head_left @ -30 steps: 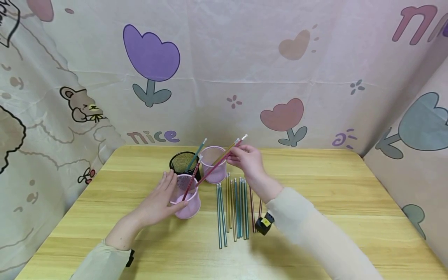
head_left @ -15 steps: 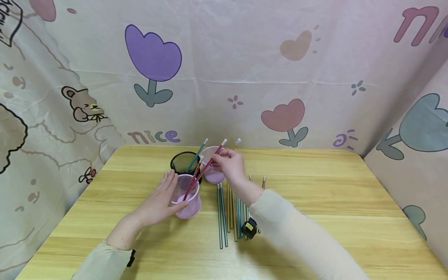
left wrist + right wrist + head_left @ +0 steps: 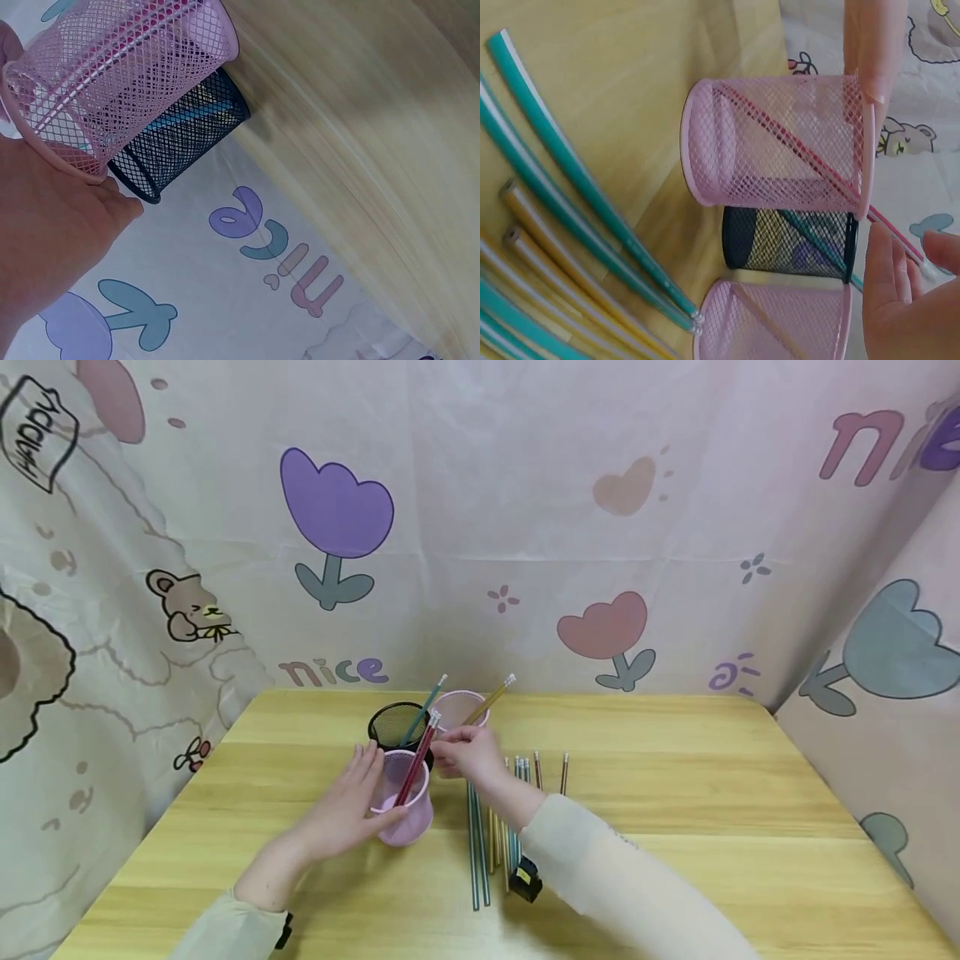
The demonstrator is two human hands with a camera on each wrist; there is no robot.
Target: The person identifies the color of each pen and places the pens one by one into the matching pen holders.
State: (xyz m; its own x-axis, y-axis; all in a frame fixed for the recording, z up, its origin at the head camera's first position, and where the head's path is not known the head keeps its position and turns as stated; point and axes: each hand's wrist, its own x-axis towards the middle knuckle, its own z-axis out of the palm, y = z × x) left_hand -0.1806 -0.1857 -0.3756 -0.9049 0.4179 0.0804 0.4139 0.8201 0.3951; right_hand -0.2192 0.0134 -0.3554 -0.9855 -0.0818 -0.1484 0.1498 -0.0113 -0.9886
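My left hand (image 3: 330, 818) grips the near pink mesh pen cup (image 3: 408, 832) at its rim, thumb in front and fingers along the left side. Two red pencils (image 3: 415, 768) lean together inside it, eraser ends up. Just right of that rim is my right hand (image 3: 474, 756), holding nothing, its fingertips close by the pencils. In the right wrist view, its thumb stands apart from the fingers (image 3: 885, 262) near a red pencil's eraser end. Behind stands a black mesh cup (image 3: 739, 236) with a teal pencil (image 3: 423, 706) in it. A second pink mesh cup (image 3: 716, 326) holds yellow pencils (image 3: 493, 697).
Several pencils lie on the wooden table (image 3: 675, 827) right of the cups: teal pencils (image 3: 478, 852), yellow pencils (image 3: 577, 262) and red pencils (image 3: 565, 772). My right forearm partly covers them. A printed cloth (image 3: 465, 485) hangs behind the table.
My right hand carried a red pencil leftward into the near pink cup and let go of it. The left hand stayed on that cup. The head view has tilted slightly up.
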